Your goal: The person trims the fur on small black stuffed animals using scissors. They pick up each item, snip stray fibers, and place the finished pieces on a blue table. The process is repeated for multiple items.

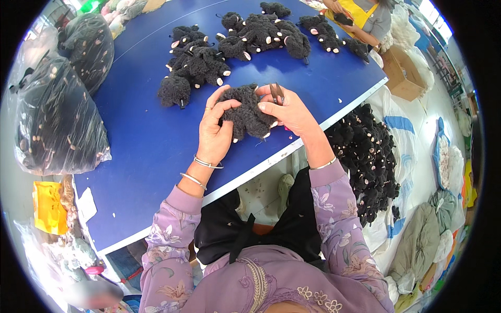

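A curly black plush toy (244,110) with small pale feet is held up over the near edge of the blue table. My left hand (215,130) grips its left side, thumb and fingers closed on the fabric. On the other side my right hand (290,112) pinches the toy between thumb and fingers. Dark-bladed scissors (277,94) are also tucked in that hand, blades pointing up and away from me; their handles are mostly hidden by the palm and fingers. Beyond my hands, a heap of similar black plush toys (201,65) lies on the table.
More plush toys (258,31) lie across the table's (135,172) far side. Clear bags of toys (60,115) stand at left. Right of the table are a large pile of black toys (368,161) and a cardboard box (403,73). A co-worker in a yellow apron (355,18) handles something dark.
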The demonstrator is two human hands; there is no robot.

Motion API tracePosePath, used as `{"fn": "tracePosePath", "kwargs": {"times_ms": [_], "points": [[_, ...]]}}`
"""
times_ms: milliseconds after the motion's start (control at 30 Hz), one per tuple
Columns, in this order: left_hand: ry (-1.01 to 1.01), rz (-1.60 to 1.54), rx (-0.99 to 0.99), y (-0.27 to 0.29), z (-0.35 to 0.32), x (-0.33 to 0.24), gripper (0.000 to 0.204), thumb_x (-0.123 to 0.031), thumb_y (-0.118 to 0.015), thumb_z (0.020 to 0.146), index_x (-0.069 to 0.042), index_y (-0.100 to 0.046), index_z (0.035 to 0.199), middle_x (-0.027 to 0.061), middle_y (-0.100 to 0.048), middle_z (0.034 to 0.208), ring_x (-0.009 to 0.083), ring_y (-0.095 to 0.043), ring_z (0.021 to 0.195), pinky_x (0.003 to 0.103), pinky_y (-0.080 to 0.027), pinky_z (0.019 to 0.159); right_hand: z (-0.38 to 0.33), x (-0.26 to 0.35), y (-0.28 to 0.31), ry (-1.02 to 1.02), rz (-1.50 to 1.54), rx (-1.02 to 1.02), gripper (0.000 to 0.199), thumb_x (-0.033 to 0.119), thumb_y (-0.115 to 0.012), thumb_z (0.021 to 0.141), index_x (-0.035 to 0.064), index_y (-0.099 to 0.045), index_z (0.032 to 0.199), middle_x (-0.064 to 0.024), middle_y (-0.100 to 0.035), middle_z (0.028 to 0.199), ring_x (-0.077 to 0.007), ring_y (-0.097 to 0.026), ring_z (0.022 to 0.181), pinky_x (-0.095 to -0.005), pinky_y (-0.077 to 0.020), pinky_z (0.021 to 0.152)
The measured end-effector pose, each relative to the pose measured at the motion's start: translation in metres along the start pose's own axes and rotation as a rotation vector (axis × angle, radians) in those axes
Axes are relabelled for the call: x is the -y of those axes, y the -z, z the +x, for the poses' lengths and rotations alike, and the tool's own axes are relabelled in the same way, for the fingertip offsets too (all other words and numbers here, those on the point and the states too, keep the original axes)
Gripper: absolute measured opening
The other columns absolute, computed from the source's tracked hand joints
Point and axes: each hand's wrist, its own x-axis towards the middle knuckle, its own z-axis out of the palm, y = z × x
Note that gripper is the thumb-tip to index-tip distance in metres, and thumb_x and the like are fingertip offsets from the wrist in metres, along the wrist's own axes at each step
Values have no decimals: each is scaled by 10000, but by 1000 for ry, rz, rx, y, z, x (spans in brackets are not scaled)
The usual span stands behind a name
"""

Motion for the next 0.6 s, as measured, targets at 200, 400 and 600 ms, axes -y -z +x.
{"fn": "tracePosePath", "kwargs": {"times_ms": [200,400,600], "points": [[30,-48,-180,9,0,3,375,144,-452,720,-53,-601,1003,121,-499,1318,236,-489,1216,314,-368,1021,-2,4,-18,-153,-18,102,344,250,-718,828,42,-546,1040,27,-490,683,-24,-378,506,-198,-302,423],[90,-58,-276,6,0,13,286,124,-526,708,-62,-499,924,109,-481,1308,225,-489,1188,302,-386,992,2,-12,-17,-3,57,24,230,229,-659,880,36,-560,956,36,-449,603,-19,-330,465,-210,-274,410],[102,44,-295,13,2,13,282,107,-556,685,-65,-503,902,119,-502,1222,229,-501,1119,305,-410,951,-4,10,-13,6,308,-41,232,234,-630,897,27,-564,976,-17,-532,750,-25,-308,462,-202,-248,411]]}}
